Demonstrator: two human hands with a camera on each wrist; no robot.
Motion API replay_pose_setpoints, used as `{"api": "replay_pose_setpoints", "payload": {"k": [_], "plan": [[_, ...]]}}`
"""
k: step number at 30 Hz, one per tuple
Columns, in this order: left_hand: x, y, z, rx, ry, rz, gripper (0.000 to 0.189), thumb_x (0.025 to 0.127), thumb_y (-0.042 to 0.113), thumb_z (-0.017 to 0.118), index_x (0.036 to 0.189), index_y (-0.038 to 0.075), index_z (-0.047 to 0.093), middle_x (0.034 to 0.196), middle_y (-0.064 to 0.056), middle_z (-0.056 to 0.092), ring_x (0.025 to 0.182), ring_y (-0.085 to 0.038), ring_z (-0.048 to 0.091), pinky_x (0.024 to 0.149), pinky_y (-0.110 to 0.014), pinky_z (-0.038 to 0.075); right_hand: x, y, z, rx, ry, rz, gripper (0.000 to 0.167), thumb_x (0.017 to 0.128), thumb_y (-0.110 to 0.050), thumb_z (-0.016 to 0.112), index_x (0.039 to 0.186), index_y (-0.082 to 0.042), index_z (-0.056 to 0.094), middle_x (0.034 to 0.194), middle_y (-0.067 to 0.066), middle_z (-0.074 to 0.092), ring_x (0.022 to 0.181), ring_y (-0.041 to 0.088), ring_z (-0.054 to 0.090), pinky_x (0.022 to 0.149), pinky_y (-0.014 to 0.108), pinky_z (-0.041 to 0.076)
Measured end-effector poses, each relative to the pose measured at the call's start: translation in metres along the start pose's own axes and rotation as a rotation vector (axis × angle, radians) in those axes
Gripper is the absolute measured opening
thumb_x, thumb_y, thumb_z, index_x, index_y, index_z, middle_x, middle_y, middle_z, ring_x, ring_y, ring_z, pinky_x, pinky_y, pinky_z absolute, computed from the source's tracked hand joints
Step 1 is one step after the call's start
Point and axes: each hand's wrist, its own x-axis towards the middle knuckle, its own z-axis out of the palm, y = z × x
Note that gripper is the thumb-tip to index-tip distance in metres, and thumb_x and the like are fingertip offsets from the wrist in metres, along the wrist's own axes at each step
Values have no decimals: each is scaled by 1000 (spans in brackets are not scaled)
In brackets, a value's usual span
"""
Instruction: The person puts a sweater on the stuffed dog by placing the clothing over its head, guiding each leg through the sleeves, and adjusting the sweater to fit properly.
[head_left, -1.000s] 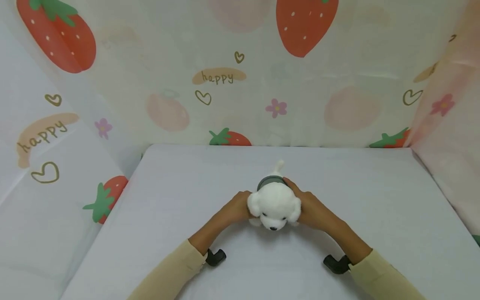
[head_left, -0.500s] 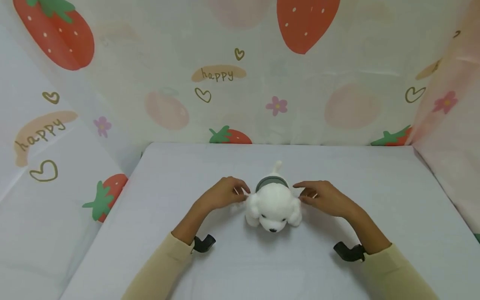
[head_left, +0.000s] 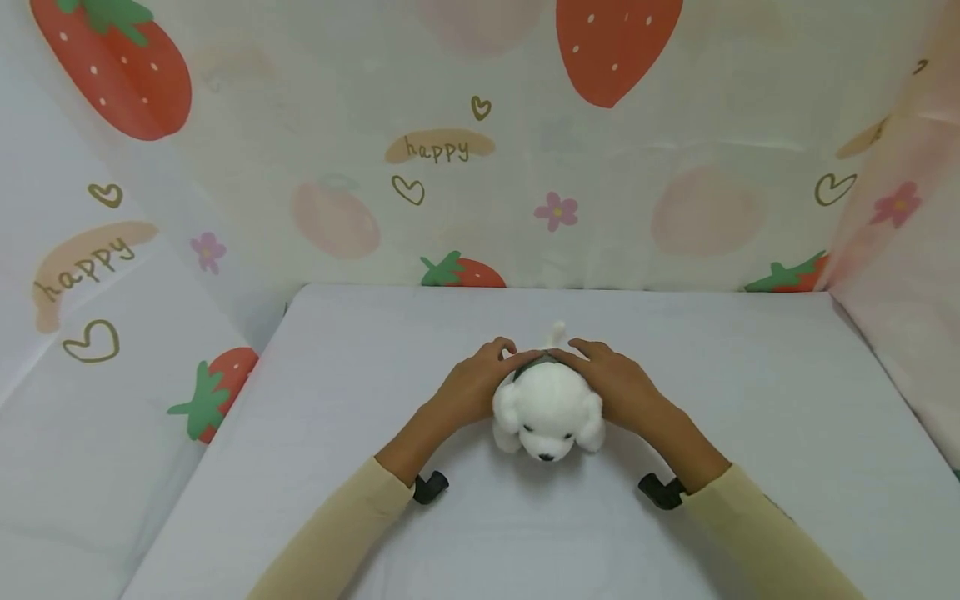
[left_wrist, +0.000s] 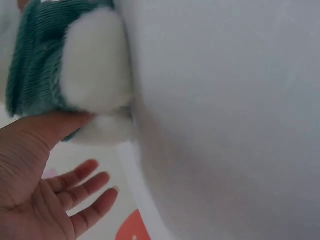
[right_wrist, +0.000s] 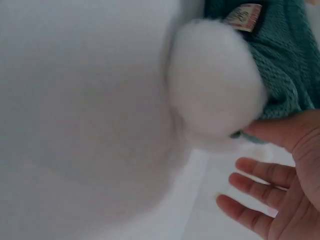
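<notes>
A white plush dog [head_left: 552,398] stands in the middle of the table, facing me with its tail up behind. It wears a green knitted sweater [left_wrist: 37,60], which bears a small woven label [right_wrist: 245,17] in the right wrist view. My left hand [head_left: 474,385] lies along one side of the dog, a straight digit resting over its back. My right hand [head_left: 632,390] mirrors it on the other side, digits nearly meeting on the sweater. In both wrist views one digit touches the sweater's edge by a fluffy leg [left_wrist: 97,62], while three fingers extend apart from the toy.
A white-covered table [head_left: 375,333] reaches back to a curtain [head_left: 600,175] printed with strawberries, hearts and flowers. Similar cloth hangs at left and right. A black wrist-worn piece [head_left: 431,487] sits below the left wrist, another [head_left: 660,492] below the right.
Both hands let go of the dog's sides and drew apart to left and right, then came back in onto its sweater from above. The dog has stayed nearly in place.
</notes>
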Motion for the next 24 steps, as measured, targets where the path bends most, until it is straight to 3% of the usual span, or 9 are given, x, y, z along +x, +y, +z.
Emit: {"api": "replay_pose_setpoints", "payload": {"k": [5, 12, 15, 21, 24], "plan": [[3, 3, 3, 3, -34, -67, 64, 96, 26, 73, 153, 27, 46, 124, -8, 54, 99, -20, 58, 72, -37, 56, 1, -3, 3, 5, -9, 30, 70, 90, -20, 79, 153, -16, 47, 136, 18, 59, 125, 38, 56, 87, 56, 53], [2, 1, 4, -101, -99, -83, 69, 97, 30, 71, 158, 28, 39, 113, -5, 59, 89, -18, 60, 75, -39, 55, 0, -1, 4, 139, -32, 26, 70, 92, -16, 76, 154, -14, 45, 124, 17, 66, 111, 36, 64, 89, 55, 52], [2, 2, 5, -127, -84, -90, 66, 98, 28, 70, 157, 27, 40, 106, -5, 59, 82, -16, 56, 71, -36, 52, 1, 1, 5, 150, -26, 21, 69, 92, -15, 75, 154, -15, 45, 122, 15, 69, 105, 35, 66, 87, 53, 53], [4, 1, 4, -255, -25, -81, 58, 98, 23, 69, 153, 22, 48, 89, -2, 64, 78, -13, 53, 68, -29, 45, 1, 2, 8, 104, 2, 52, 66, 92, -16, 74, 153, -20, 48, 104, 10, 74, 78, 22, 64, 71, 44, 53], [4, -2, 3, -266, 12, -127, 54, 96, 17, 71, 147, 20, 55, 78, 0, 60, 73, -13, 50, 62, -27, 41, 0, 3, 10, 59, 8, 88, 62, 93, -16, 74, 150, -20, 52, 91, 8, 73, 68, 19, 58, 62, 39, 50]]}}
